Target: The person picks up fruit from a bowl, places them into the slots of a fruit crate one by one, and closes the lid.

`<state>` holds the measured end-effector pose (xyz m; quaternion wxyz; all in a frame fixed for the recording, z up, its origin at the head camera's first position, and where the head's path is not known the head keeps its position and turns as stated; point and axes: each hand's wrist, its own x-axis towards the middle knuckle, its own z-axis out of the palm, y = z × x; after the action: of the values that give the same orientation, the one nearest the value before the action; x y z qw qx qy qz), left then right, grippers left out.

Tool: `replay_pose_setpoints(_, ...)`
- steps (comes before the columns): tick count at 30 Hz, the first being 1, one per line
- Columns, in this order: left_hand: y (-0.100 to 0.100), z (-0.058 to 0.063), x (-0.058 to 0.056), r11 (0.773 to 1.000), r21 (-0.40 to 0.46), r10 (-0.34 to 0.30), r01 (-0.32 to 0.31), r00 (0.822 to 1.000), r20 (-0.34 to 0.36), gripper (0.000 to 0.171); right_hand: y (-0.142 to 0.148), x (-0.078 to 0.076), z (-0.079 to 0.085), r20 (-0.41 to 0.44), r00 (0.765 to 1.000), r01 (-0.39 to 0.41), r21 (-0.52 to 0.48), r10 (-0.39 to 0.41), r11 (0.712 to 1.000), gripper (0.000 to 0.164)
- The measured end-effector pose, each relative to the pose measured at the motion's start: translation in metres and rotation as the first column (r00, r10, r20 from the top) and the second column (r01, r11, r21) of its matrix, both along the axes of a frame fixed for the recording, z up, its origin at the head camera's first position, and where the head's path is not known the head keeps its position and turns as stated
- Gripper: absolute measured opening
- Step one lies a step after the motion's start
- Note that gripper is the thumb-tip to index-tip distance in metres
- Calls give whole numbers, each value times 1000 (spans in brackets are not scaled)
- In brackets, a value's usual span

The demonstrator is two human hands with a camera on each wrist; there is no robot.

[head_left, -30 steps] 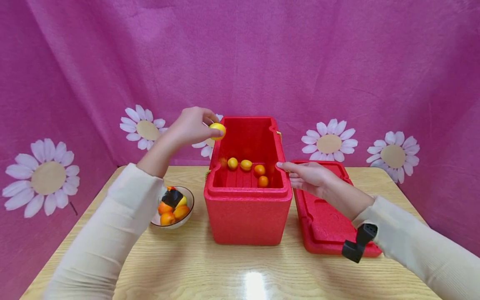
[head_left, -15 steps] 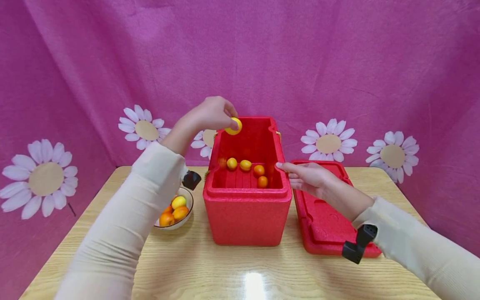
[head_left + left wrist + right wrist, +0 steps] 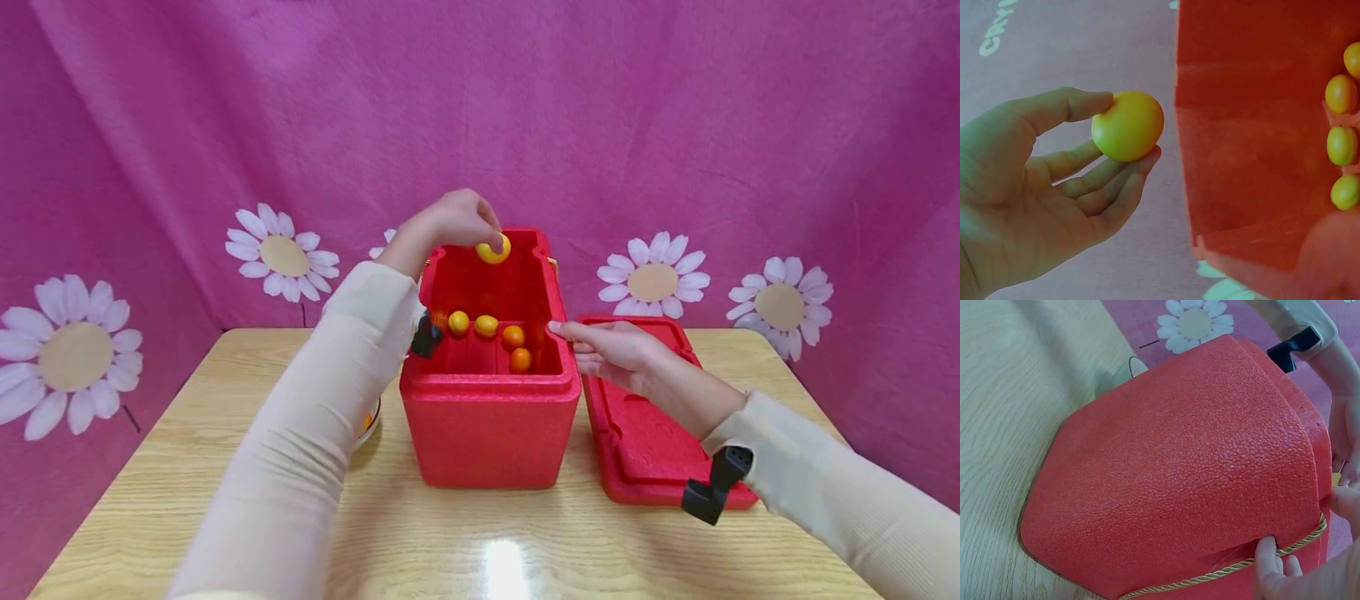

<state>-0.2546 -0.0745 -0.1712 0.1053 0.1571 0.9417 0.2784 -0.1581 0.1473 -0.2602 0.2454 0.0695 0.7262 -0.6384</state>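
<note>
Magenta cloth point(image 3: 420, 100) hangs in soft folds behind it all, printed with white daisies point(image 3: 75, 357) whose broad petals spread from the far left. The bench point(image 3: 187, 433) in front is pale wood, finely grained and glossy. A cream sleeve point(image 3: 300, 425), creased into little ridges (it hides nearly all of a round bowl point(image 3: 368, 437), just a sliver of dark rim and pale wall peeping out), rises to the left hand point(image 3: 459, 221). Its grip is narrowed to the width of one yellow fruit point(image 3: 492, 252), thumb on one side and fingertips on the other, against smooth, nearly round skin. That fruit is held over the mouth of the red box point(image 3: 491, 437), toward its far end.

The box is deep and blocky, pebbled outside like foam, its corners rounded. On its grooved floor lie two small yellow fruits point(image 3: 458, 323) and, to their right, two orange fruits point(image 3: 521, 361). A twisted gold cord point(image 3: 1222, 573) runs along its right side. There the right hand point(image 3: 618, 350) holds the edge, thumb on the rim, fingers against the outer wall; how tightly I can't tell. Farther right lies the flat red lid point(image 3: 663, 442), rectangular with a sunken panel.
</note>
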Motion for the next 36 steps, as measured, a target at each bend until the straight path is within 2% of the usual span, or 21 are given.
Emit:
replay_pose_setpoints(3,2,-5,-7,1000,21,6,-6,999,31,30,0,1,0,-5,1000,-7,-8,7,1000,71)
replay_pose_setpoints(6,4,-10,-13,1000,7,14,-14,998,54,24,0,2,0,-5,1000,-6,-3,6,1000,72)
replay_pose_setpoints(10,5,-20,-18,998,-55,42,-39,997,63,15,-2,2,-1,-7,1000,-8,0,8,1000,72)
replay_pose_setpoints(13,5,-27,-22,992,-110,66,-57,995,76,19,-4,2,-2,-16,1000,-18,-5,18,1000,73)
replay_pose_setpoints(18,6,-33,-23,976,-195,114,-96,990,79,14,-5,2,-3,-27,999,-29,-7,29,1000,72)
replay_pose_setpoints(21,6,-31,-19,968,-216,146,-130,988,59,11,-6,1,-4,-26,999,-27,-7,27,1000,71)
replay_pose_setpoints(25,7,-21,-12,957,-244,156,-155,988,-16,29,-6,1,-4,-23,999,-23,-2,23,1000,71)
replay_pose_setpoints(28,8,-9,-6,956,-254,126,-146,988,-91,32,-5,1,-4,-22,1000,-21,0,21,1000,72)
replay_pose_setpoints(30,7,-1,-1,964,-230,104,-130,987,-121,31,-5,1,-5,-21,1000,-18,-2,18,1000,72)
replay_pose_setpoints(33,1,9,9,986,-150,49,-72,988,-148,29,-4,0,-5,-19,1000,-12,-1,12,1000,72)
replay_pose_setpoints(36,-11,10,20,999,-52,1,-10,986,-168,31,-4,0,-5,-19,1000,-13,6,13,1000,74)
